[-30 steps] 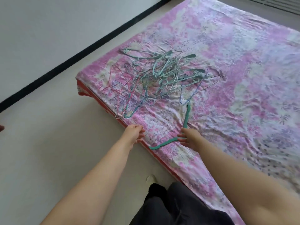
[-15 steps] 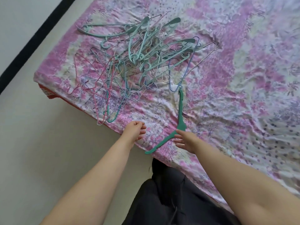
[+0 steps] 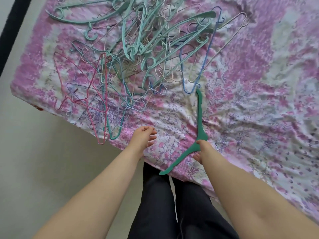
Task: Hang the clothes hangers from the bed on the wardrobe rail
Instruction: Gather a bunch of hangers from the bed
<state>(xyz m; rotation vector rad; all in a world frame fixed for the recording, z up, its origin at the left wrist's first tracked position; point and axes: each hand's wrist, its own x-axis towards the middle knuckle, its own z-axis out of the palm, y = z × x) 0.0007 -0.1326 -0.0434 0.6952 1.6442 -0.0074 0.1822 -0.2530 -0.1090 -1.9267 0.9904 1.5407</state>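
Here, smooth angular green hanger on crumpled sheet

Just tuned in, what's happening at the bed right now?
A person stands at the edge of the bed, which is covered by a pink floral sheet. The right hand grips a dark green hanger at its middle, lying apart from the tangled pile of hangers. The left hand rests on the sheet near the pile, holding nothing. No wardrobe rail is in view.
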